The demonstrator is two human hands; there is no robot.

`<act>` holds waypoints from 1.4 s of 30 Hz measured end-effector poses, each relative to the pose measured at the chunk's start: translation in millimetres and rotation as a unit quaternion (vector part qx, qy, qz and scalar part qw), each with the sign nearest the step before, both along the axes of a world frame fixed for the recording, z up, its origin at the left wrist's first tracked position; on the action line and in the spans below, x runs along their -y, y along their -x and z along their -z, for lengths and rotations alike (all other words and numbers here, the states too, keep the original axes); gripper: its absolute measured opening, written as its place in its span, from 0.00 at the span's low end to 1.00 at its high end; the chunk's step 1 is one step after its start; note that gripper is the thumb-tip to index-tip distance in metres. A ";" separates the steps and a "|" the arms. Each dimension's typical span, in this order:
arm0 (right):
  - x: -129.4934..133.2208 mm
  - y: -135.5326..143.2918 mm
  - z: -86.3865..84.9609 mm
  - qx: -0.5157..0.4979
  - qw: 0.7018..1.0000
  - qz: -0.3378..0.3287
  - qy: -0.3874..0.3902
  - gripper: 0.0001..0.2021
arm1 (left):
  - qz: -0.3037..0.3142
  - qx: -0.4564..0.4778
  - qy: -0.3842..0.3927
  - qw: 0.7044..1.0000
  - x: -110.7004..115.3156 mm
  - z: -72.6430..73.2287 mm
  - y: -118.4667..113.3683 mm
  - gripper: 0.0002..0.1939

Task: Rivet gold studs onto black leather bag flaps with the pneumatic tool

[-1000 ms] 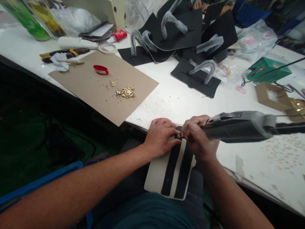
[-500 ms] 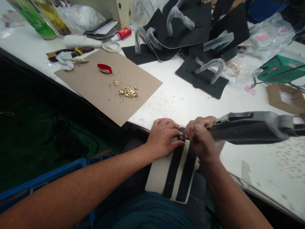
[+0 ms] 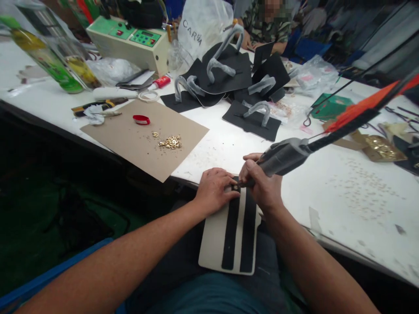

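Across my lap and against the table edge lies a cream panel (image 3: 212, 244) with two black strips. My left hand (image 3: 214, 189) holds it near its upper end, the thumb and index finger on either side of a small bright fitting (image 3: 235, 187) on the left strip. My right hand (image 3: 263, 185) is closed round a dark grey powered screwdriver (image 3: 284, 157), slanted with its tip down at that fitting. Whether the tip touches it I cannot tell. An orange strip (image 3: 356, 113) and a dark cord run up from the driver's rear.
A brown board (image 3: 137, 152) carries gold hardware (image 3: 170, 142) and a red ring-shaped piece (image 3: 141, 120). Black panels with wrapped handles (image 3: 229, 65) are piled behind. Bottles (image 3: 65, 74) stand at left, a green box (image 3: 330, 106) at right. Another person (image 3: 275, 26) sits opposite.
The view has tilted up, bringing the machine and the person opposite into sight. The screwdriver's rear end now points higher. Both hands stay at the panel's upper end.
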State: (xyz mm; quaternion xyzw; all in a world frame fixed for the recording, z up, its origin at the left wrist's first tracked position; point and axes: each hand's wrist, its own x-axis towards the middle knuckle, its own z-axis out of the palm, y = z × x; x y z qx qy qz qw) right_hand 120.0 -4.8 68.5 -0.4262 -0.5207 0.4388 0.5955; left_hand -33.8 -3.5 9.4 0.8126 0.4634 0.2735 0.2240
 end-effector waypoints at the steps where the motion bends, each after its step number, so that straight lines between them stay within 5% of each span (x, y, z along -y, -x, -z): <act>1: 2.2 -2.1 -4.8 -0.028 0.999 0.017 -0.009 0.15 | -0.003 -0.002 -0.001 1.000 0.4 -0.5 -0.2 0.16; 6: 10.9 -39.3 -14.9 -0.036 0.989 0.139 0.048 0.24 | -0.002 -0.004 -0.022 1.000 0.9 -2.0 0.2 0.19; 10: 26.7 -95.8 0.9 0.082 0.966 0.179 0.168 0.24 | -0.010 -0.016 -0.036 0.999 0.7 1.0 1.7 0.25; 14: 41.6 -136.1 10.1 0.233 0.935 0.185 0.192 0.23 | -0.018 -0.022 -0.051 0.998 1.1 4.2 1.9 0.32; 19: 54.3 -143.0 12.4 0.487 0.813 0.266 0.174 0.38 | -0.029 -0.020 -0.066 0.997 1.6 6.3 0.8 0.37; 22: 68.9 -135.7 17.6 0.538 0.771 0.318 0.121 0.35 | -0.034 -0.010 -0.080 0.996 2.5 7.5 1.0 0.38; 25: 82.2 -121.0 22.3 0.511 0.789 0.342 0.005 0.26 | -0.035 -0.008 -0.085 0.996 3.8 7.6 1.3 0.39; 29: 72.9 -85.8 30.9 0.475 0.853 0.205 -0.066 0.25 | -0.034 -0.006 -0.088 0.995 3.9 5.7 0.7 0.40; 34: 29.7 -57.0 44.0 0.514 0.855 0.065 -0.017 0.37 | -0.032 0.002 -0.106 0.994 2.0 4.2 0.6 0.39; 37: 15.2 -58.7 43.6 0.523 0.852 0.024 0.025 0.35 | -0.023 -0.001 -0.114 0.993 2.1 3.7 1.3 0.43; 42: 14.9 -63.1 35.1 0.457 0.886 -0.017 0.075 0.22 | -0.039 -0.009 -0.100 0.994 4.3 4.2 1.8 0.50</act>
